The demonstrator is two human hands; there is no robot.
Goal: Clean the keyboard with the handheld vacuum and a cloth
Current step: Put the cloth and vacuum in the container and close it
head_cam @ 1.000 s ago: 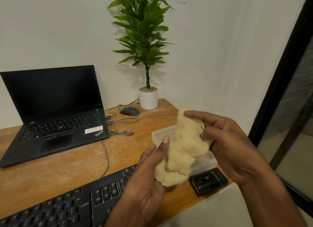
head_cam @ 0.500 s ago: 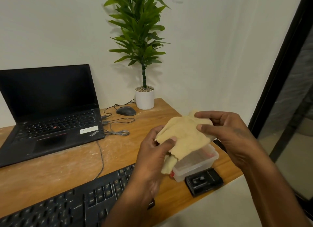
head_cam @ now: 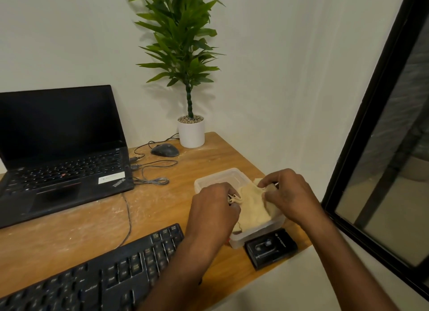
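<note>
A cream-yellow cloth [head_cam: 253,206] lies across a clear plastic box [head_cam: 209,179] at the right of the wooden desk. My left hand [head_cam: 213,208] pinches the cloth's left edge with curled fingers. My right hand [head_cam: 290,194] grips its right side over the box's far corner. The black keyboard [head_cam: 104,276] runs along the desk's front edge, just left of my left forearm. I see no handheld vacuum.
An open black laptop [head_cam: 62,152] stands at the back left, a wired mouse [head_cam: 165,150] and a potted plant [head_cam: 190,129] behind the box. A small black device [head_cam: 270,246] lies at the desk's front right corner. A black-framed window [head_cam: 371,148] is close on the right.
Both hands have lowered the cloth from chest height down onto the plastic box. The cloth went from hanging bunched to lying spread over the box.
</note>
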